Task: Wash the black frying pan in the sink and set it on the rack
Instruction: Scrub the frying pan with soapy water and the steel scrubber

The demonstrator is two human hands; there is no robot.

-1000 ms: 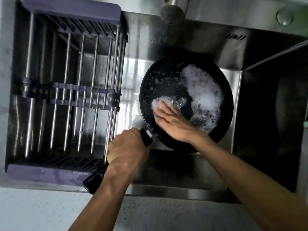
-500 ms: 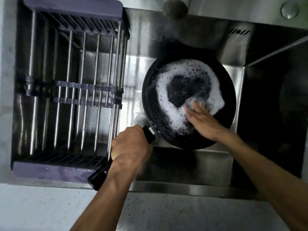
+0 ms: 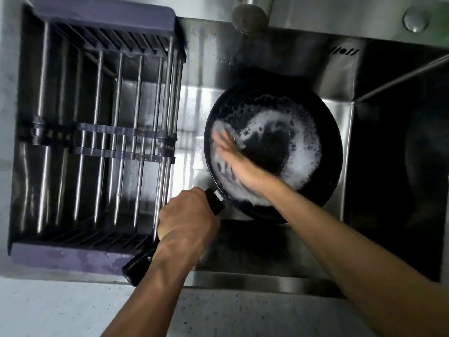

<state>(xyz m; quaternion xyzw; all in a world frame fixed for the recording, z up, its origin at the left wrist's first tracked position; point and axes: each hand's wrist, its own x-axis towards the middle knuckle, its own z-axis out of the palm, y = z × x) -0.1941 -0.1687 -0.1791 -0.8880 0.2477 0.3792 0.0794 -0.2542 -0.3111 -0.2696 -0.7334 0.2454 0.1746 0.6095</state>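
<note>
We are gripping the pan handle (image 3: 215, 201) with our left hand (image 3: 187, 224), handle running toward lower left. Our right hand (image 3: 239, 164), fingers blurred, grip unclear, is scrubbing the frying pan (image 3: 325, 166); the rack (image 3: 104, 132) is lying at frame left.

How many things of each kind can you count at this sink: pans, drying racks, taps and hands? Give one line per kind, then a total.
Frying pan: 1
Drying rack: 1
Tap: 1
Hands: 2, the left hand gripping the pan handle, the right hand inside the soapy pan
Total: 5
</note>
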